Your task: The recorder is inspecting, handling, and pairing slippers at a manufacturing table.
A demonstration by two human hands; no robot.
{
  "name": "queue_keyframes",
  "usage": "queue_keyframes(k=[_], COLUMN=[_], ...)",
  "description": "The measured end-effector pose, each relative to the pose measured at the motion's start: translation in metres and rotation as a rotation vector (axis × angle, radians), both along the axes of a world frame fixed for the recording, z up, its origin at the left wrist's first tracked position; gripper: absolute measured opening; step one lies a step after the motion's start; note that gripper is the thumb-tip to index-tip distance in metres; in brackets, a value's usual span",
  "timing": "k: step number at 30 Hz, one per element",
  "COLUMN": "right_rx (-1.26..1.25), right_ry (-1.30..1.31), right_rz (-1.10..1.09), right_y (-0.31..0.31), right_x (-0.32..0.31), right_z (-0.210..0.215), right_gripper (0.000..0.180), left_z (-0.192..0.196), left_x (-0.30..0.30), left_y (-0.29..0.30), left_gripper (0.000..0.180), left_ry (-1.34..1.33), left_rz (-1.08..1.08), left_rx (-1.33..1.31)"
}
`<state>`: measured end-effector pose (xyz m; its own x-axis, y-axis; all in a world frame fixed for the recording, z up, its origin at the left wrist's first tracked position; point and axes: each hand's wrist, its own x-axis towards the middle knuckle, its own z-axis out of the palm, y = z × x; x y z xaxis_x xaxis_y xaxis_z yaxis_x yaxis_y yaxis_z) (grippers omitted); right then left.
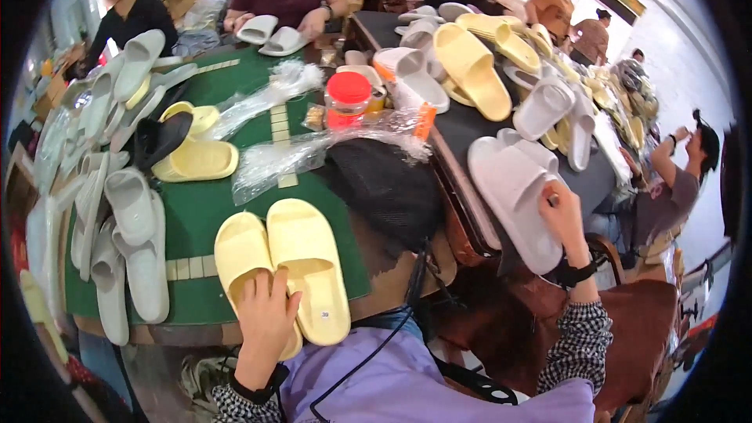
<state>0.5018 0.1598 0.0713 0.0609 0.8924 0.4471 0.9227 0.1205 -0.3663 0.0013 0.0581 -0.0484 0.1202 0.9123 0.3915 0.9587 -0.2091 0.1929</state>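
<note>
A pair of pale yellow slippers (307,247) lies side by side at the table's near edge, toes pointing away from me. My left hand (265,319) grips the left slipper of this pair, its fingertips reaching into the foot opening below the strap. The thumb rests along the inner edge, between the two slippers. On the right, my right hand (562,215) is closed on the side of a light grey slipper (513,196), which is tilted over the dark table's edge. A second grey slipper shows partly behind it. Some of the right fingers are hidden by the hand.
Grey-green slippers (141,266) cluster at the left of the green mat (196,219). A yellow pair (196,158), clear plastic bags (274,164), a red-lidded jar (347,98) and a black mesh cap (384,188) lie farther back. More slippers (470,63) cover the right table. Several people stand beyond.
</note>
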Motion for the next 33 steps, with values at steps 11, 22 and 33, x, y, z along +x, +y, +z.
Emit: queue_keyframes(k=[11, 22, 33], right_rx=[-0.196, -0.276, -0.235], right_ry=[-0.005, -0.024, -0.113], right_rz=[-0.038, 0.079, -0.015], right_y=[0.035, 0.080, 0.081], right_x=[0.107, 0.140, 0.156], right_z=[-0.024, -0.049, -0.062], right_gripper=[0.041, 0.051, 0.053], left_z=[-0.004, 0.010, 0.019], left_x=[-0.001, -0.061, -0.148], left_y=[-0.009, -0.018, -0.036], left_gripper=[0.045, 0.044, 0.044], left_ry=[-0.094, -0.032, 0.032], left_rz=[0.015, 0.134, 0.383], left_rx=[0.021, 0.036, -0.031])
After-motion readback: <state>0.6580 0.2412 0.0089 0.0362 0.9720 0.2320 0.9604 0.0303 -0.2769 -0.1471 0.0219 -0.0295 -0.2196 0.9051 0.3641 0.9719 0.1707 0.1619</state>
